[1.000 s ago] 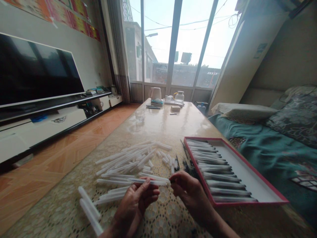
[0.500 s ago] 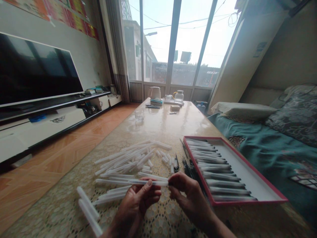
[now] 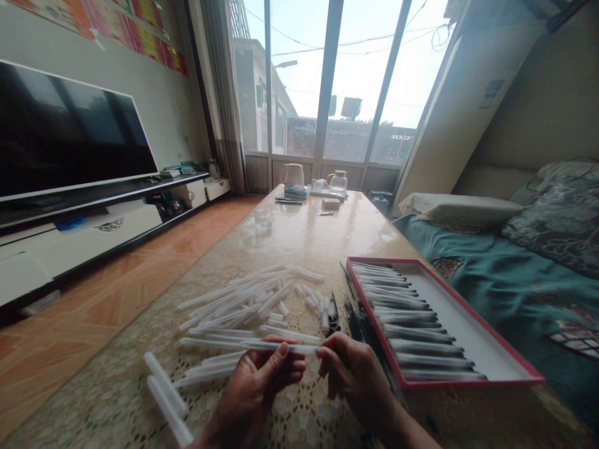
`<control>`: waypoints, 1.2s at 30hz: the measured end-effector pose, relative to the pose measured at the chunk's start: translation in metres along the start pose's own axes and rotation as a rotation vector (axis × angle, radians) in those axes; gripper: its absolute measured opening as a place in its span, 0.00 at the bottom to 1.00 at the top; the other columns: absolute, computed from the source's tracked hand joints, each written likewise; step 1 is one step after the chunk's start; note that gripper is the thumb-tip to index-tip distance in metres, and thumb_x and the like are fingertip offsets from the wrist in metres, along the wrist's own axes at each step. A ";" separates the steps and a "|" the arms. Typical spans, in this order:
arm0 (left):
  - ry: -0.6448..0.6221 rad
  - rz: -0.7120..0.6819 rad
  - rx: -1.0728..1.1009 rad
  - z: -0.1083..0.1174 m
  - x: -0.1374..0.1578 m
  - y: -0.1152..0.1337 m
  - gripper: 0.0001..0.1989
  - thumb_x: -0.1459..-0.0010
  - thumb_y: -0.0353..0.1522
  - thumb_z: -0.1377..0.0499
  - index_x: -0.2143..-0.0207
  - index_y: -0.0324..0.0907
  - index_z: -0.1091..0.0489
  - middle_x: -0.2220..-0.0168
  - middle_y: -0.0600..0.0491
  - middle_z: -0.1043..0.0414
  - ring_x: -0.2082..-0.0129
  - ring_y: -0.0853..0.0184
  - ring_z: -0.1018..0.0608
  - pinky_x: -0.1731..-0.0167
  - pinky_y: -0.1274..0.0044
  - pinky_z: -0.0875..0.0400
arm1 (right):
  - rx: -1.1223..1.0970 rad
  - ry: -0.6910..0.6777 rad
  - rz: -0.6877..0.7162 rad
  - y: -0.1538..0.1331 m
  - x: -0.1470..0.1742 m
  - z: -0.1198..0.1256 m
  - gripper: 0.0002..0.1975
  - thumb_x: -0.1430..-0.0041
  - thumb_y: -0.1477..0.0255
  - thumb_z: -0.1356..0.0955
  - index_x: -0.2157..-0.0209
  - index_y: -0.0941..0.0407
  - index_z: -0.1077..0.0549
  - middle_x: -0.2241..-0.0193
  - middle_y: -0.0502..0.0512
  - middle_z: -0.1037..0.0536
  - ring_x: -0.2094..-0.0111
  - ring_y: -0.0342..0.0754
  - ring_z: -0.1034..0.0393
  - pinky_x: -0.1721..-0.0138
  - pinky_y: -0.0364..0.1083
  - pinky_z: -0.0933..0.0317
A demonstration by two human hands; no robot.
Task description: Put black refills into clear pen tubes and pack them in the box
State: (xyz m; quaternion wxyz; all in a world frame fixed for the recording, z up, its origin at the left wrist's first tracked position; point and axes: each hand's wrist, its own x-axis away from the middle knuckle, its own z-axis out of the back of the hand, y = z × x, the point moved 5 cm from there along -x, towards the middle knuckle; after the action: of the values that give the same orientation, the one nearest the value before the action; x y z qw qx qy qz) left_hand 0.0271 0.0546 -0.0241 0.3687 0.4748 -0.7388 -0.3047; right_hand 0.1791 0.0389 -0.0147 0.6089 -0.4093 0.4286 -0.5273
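A translucent white pen barrel [image 3: 299, 349] lies level between my hands, above the table. My left hand [image 3: 262, 380] is closed on its middle, thumb on top and fingers beneath. The fingertips of my right hand [image 3: 350, 368] pinch its right end and hide the tip. Beyond and to the left lies a loose pile of similar white barrels [image 3: 219, 305]. Short white pen caps [image 3: 311, 298] and small black pieces [image 3: 333, 315] sit just past my right hand. Slim black rods [image 3: 356, 321], probably refills, lie beside the tray. Assembled pens [image 3: 421, 330] with dark ends line the tray's left part.
A red-rimmed shallow tray [image 3: 472, 312] stands at the right of the patterned table [image 3: 234, 249]. A drinking glass [image 3: 262, 219], a kettle [image 3: 292, 174] and a glass pot [image 3: 337, 181] stand farther off. A sofa [image 3: 468, 255] borders the right side.
My right fingers have shifted slightly at the barrel's right end, covering the dark tip that showed earlier. The left hand keeps its hold, nearly still.
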 end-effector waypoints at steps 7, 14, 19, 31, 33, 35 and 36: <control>0.027 0.040 0.030 0.000 -0.001 -0.001 0.08 0.57 0.31 0.33 0.73 0.37 0.26 0.77 0.49 0.22 0.77 0.67 0.22 0.73 0.78 0.28 | 0.181 -0.036 0.120 -0.010 -0.002 0.003 0.22 0.37 0.57 0.46 0.73 0.57 0.34 0.84 0.49 0.30 0.87 0.37 0.41 0.85 0.37 0.51; 0.034 0.046 0.035 0.000 -0.001 0.000 0.07 0.55 0.30 0.34 0.72 0.36 0.26 0.76 0.49 0.21 0.75 0.67 0.22 0.72 0.78 0.27 | 0.272 -0.063 0.162 -0.014 -0.001 0.002 0.17 0.36 0.61 0.46 0.73 0.55 0.38 0.82 0.48 0.28 0.80 0.41 0.34 0.77 0.38 0.46; 0.046 0.039 0.025 0.000 -0.001 0.001 0.09 0.58 0.31 0.32 0.73 0.36 0.26 0.77 0.49 0.22 0.77 0.68 0.22 0.74 0.78 0.28 | 0.298 -0.054 0.174 -0.007 -0.002 0.003 0.20 0.36 0.59 0.48 0.73 0.55 0.38 0.84 0.48 0.28 0.82 0.41 0.34 0.78 0.38 0.46; 0.047 0.054 0.058 0.001 -0.001 -0.004 0.07 0.56 0.30 0.33 0.72 0.36 0.27 0.77 0.50 0.22 0.76 0.68 0.22 0.74 0.79 0.28 | 0.276 -0.043 0.137 -0.013 0.000 0.005 0.18 0.35 0.63 0.48 0.73 0.55 0.39 0.83 0.48 0.28 0.83 0.40 0.36 0.78 0.38 0.47; 0.077 0.061 0.072 0.003 -0.002 -0.004 0.07 0.55 0.29 0.34 0.72 0.36 0.27 0.76 0.49 0.22 0.75 0.68 0.22 0.72 0.79 0.27 | 0.325 -0.058 0.163 -0.015 0.001 0.005 0.12 0.36 0.65 0.45 0.68 0.55 0.38 0.81 0.48 0.27 0.80 0.41 0.33 0.76 0.38 0.45; 0.080 0.064 0.074 0.005 -0.002 -0.003 0.06 0.53 0.30 0.35 0.72 0.36 0.27 0.75 0.49 0.21 0.74 0.68 0.21 0.70 0.78 0.27 | 0.399 -0.062 0.173 -0.015 0.001 0.004 0.07 0.38 0.67 0.42 0.64 0.54 0.38 0.79 0.48 0.26 0.77 0.43 0.31 0.74 0.39 0.44; 0.074 0.063 0.074 0.005 -0.003 -0.002 0.06 0.53 0.30 0.35 0.71 0.36 0.27 0.75 0.48 0.21 0.74 0.68 0.21 0.70 0.78 0.26 | 0.439 -0.055 0.172 -0.014 0.001 0.004 0.06 0.38 0.68 0.42 0.63 0.54 0.38 0.78 0.48 0.27 0.77 0.43 0.31 0.74 0.39 0.44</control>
State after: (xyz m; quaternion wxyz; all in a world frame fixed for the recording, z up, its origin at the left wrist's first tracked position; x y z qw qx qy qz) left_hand 0.0249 0.0566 -0.0291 0.3876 0.4757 -0.7498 -0.2476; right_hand 0.1792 0.0369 0.0002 0.7374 -0.2433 0.3201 -0.5428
